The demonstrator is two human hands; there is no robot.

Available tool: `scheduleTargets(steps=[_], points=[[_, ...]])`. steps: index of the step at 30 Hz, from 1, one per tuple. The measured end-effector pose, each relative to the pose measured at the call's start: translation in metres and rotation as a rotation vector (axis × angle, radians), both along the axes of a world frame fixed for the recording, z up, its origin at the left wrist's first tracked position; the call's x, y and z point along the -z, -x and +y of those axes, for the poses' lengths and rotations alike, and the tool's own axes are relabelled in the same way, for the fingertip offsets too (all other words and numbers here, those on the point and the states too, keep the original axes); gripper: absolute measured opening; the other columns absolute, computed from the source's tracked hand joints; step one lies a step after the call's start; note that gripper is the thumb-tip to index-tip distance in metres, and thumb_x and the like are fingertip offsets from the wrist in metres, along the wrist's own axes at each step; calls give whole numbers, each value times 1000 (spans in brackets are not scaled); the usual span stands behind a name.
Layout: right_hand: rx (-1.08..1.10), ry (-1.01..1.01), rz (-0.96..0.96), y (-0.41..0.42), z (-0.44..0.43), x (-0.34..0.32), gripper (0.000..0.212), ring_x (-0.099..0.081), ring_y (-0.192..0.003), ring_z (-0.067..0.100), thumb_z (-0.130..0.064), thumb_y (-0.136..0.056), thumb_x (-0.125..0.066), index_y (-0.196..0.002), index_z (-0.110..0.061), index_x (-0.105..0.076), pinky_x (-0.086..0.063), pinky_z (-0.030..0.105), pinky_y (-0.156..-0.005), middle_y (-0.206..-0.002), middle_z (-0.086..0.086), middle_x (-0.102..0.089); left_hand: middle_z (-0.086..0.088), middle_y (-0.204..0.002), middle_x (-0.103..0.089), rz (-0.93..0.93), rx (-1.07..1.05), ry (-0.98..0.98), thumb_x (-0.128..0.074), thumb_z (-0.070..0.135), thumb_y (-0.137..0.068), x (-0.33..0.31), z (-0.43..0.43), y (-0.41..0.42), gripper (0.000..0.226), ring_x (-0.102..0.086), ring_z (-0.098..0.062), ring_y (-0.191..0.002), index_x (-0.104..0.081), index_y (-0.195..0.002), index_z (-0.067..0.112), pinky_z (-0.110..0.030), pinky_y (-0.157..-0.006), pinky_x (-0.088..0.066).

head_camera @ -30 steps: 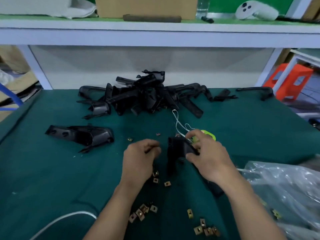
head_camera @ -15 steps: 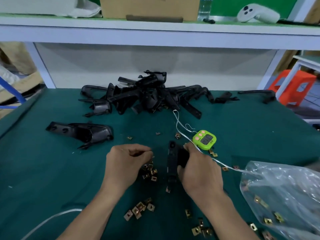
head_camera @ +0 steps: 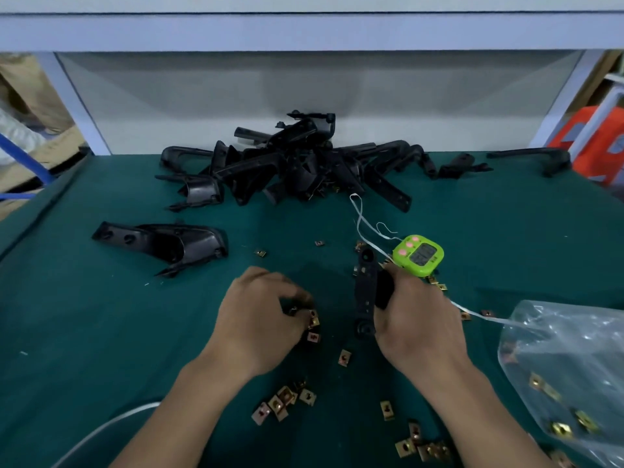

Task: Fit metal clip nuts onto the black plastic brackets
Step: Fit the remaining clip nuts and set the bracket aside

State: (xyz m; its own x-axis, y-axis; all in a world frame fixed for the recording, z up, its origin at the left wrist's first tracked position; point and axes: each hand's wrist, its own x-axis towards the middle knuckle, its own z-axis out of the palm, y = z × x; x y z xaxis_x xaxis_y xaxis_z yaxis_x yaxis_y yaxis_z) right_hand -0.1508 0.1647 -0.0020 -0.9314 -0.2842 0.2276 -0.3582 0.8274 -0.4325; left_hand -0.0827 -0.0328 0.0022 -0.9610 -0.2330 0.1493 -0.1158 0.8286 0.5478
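Note:
My right hand grips a long black plastic bracket that stands roughly upright on the green table. My left hand hovers just left of it, fingers curled down over a small cluster of brass-coloured clip nuts; its fingertips pinch at one of them. More clip nuts lie scattered in front of both hands. A pile of black brackets sits at the back of the table. One large bracket lies apart at the left.
A green digital timer with a white cord lies just beyond my right hand. A clear plastic bag holding clip nuts sits at the right. A white cable curves at the lower left. A shelf beam runs overhead.
Both hands have come nearer to me and lower. My right hand turned the bracket more upright. My left hand dropped onto the cluster of clip nuts.

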Motion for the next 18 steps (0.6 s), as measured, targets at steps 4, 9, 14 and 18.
scheduleTargets(steps=[4, 9, 14, 18], points=[[-25, -5, -9, 0, 1, 1, 18, -64, -80, 30, -44, -87, -57, -94, -29, -51, -46, 36, -62, -78, -7, -65, 26, -96, -56, -95, 54, 42, -70, 34, -92, 0, -2, 1, 13, -45, -5, -109, -78, -101, 40, -24, -91, -40], [-40, -8, -28, 1, 2, 1, 19, -65, -83, 30, -41, -86, -61, -99, -31, -52, -47, 37, -63, -82, -7, -67, 25, -99, -61, -38, 54, -60, -71, 20, -90, 1, 0, 1, 21, -47, 3, -105, -79, -96, 38, -7, -82, -35], [-42, -1, -37, 1, 2, 1, 18, -65, -84, 30, -41, -86, -61, -98, -30, -53, -43, 35, -62, -83, -6, -68, 29, -103, -60, -87, 123, -12, -70, 36, -86, 3, 8, 1, 17, -47, 1, -110, -78, -99, 45, -20, -96, -40], [-58, 21, -54, 1, 2, 0, 17, -65, -84, 30, -42, -86, -60, -98, -31, -55, -48, 37, -64, -83, -7, -68, 26, -99, -59, -103, 128, 53, -70, 41, -89, 7, 9, 2, 12, -49, -3, -105, -79, -97, 39, -29, -100, -41]])
